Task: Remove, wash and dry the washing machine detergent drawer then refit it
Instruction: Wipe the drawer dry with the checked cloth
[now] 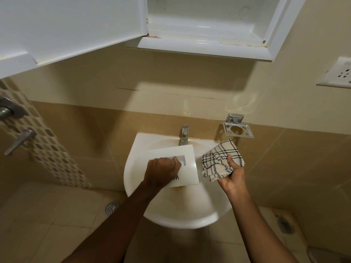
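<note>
The white detergent drawer (187, 158) is held over the basin, its flat front panel facing up and dark lettering showing near its lower edge. My left hand (162, 170) grips it at the recessed handle slot, fingers curled into the opening. My right hand (232, 175) is just right of the drawer, closed around a bunched cream cloth with black and grey checks (220, 160). Cloth and drawer sit close together; whether they touch is unclear. The drawer's compartments are hidden beneath the panel.
A white pedestal sink (182, 215) with a chrome tap (183, 135) sits below. A metal holder (238, 128) is on the wall to the right. An open white cabinet (205, 44) hangs overhead. Floor drain (112, 208) at left, wall socket (340, 74) at right.
</note>
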